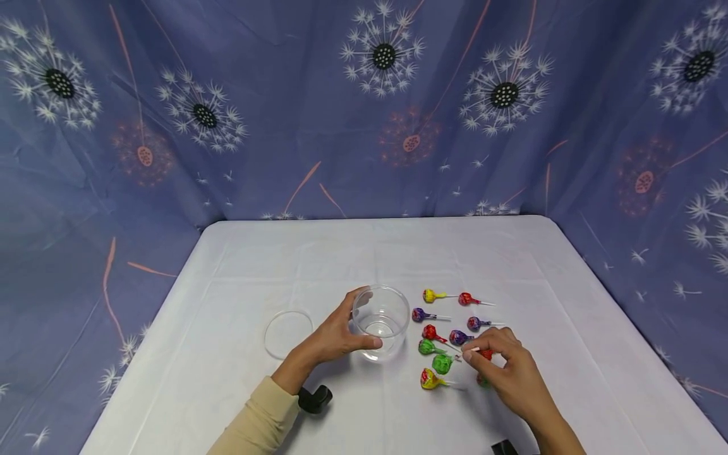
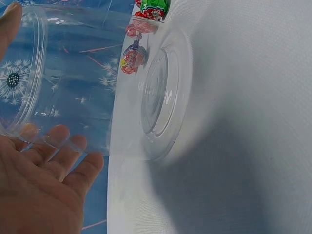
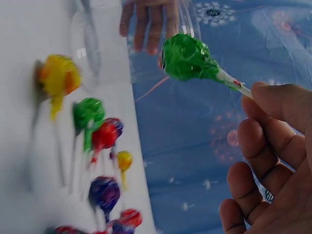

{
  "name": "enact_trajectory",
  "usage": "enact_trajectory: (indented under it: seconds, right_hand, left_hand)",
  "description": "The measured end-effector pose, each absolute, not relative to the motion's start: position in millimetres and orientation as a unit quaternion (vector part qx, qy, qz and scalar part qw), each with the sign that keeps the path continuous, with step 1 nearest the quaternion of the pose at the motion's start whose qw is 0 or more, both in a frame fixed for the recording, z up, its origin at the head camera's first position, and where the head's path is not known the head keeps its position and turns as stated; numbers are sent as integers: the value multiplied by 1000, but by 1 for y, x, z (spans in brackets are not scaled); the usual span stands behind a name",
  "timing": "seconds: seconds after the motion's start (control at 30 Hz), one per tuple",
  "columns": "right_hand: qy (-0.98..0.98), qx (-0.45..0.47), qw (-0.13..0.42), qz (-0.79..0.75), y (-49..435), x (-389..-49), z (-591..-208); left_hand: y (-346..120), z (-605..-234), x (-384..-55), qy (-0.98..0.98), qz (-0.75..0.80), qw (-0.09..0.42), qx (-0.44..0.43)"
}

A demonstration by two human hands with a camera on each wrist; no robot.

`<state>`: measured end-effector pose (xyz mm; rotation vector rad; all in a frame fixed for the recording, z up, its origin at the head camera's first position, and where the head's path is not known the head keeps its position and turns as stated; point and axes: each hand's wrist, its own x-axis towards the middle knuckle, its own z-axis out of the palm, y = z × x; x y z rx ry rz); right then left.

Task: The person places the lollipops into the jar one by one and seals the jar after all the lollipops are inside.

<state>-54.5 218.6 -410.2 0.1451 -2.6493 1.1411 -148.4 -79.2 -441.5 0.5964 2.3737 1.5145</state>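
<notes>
A clear plastic jar [image 1: 382,319] stands upright on the white table, mouth up. My left hand [image 1: 334,333] holds it from the left side, thumb in front and fingers behind. In the right wrist view, a green-wrapped lollipop [image 3: 187,57] is raised above the table, its white stick pinched between thumb and fingers of my right hand [image 1: 509,366]. Beside the jar lie several lollipops: a yellow-and-red one [image 1: 429,379], a smaller green one [image 1: 428,347], a red one [image 1: 430,332] and purple ones [image 1: 419,315]. My right hand partly covers others.
A clear round lid or ring [image 1: 288,310] lies left of the jar. Farther back on the table are a yellow lollipop [image 1: 431,296] and a red lollipop [image 1: 466,299]. A blue dandelion-print cloth [image 1: 318,126] hangs behind the white table [image 1: 341,253] and along its sides.
</notes>
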Motion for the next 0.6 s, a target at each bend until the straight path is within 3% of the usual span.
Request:
enact_trajectory:
  seconds: [0.6]
  right_hand:
    - [-867,203,191,412,191,-105,-368]
  left_hand:
    - [-81,-443,-149,821,516,123,214]
